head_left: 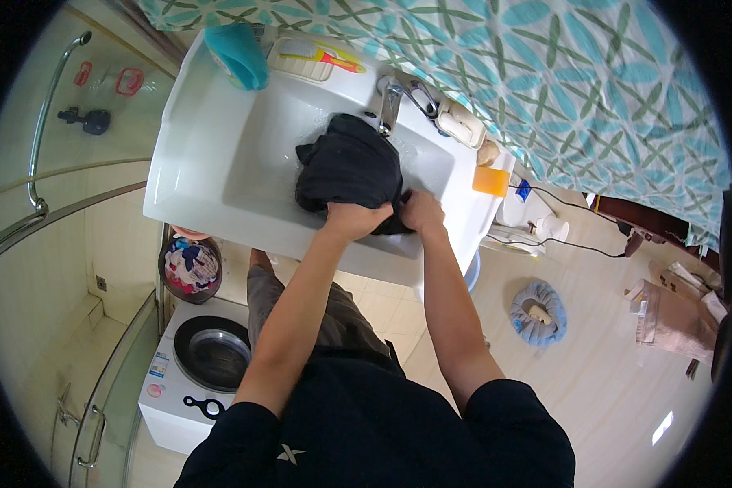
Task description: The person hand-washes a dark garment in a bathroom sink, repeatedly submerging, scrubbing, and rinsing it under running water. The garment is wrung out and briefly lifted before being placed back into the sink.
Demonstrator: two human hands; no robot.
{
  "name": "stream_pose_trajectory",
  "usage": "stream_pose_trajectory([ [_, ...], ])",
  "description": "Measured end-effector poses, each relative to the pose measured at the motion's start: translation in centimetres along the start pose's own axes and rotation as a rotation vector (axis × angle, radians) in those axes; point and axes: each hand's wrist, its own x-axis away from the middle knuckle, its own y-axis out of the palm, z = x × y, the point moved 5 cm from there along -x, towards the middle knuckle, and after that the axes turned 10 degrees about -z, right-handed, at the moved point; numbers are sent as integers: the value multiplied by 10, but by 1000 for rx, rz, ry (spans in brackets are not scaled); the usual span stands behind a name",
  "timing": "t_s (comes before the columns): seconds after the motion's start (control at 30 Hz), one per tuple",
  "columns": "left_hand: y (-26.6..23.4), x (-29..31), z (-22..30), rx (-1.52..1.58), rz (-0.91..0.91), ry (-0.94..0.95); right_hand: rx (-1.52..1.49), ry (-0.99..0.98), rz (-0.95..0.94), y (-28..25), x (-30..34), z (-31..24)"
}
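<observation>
A bunched-up black garment (350, 167) lies in the basin of the white sink (248, 175), below the metal faucet (390, 107). Fingers closed, my left hand (356, 220) grips the garment's near edge. Just to its right, my right hand (422, 211) is also closed on a fold of the same cloth. The fingertips of both hands are partly hidden by the fabric. What kind of garment it is cannot be told from its crumpled shape.
Along the sink's back rim are a teal bottle (237, 55), a yellow-and-red brush (324, 56) and a soap dish (461, 126). An orange block (491, 180) sits on the right rim. A washing machine (164, 407) and a laundry basket (191, 264) stand at left.
</observation>
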Motion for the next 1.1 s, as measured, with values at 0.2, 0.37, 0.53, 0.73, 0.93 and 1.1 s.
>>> stream_pose_trajectory([
  [0.2,55,3,-19,-325,-814,-211,-411,-577,400,-13,-15,-80],
  [0.37,11,28,-63,-72,-540,-200,87,-698,242,2,-43,-138],
  [0.53,-53,13,-117,312,481,-679,126,-406,370,12,-40,-133],
  [0.73,-30,4,-122,969,448,-864,-276,-333,484,7,-38,-121],
  [0.93,0,-1,-118,1642,182,-819,-428,-268,372,-9,-49,-137],
  [1.1,-35,-39,-118,1942,72,-392,-981,-689,-269,13,15,-155],
])
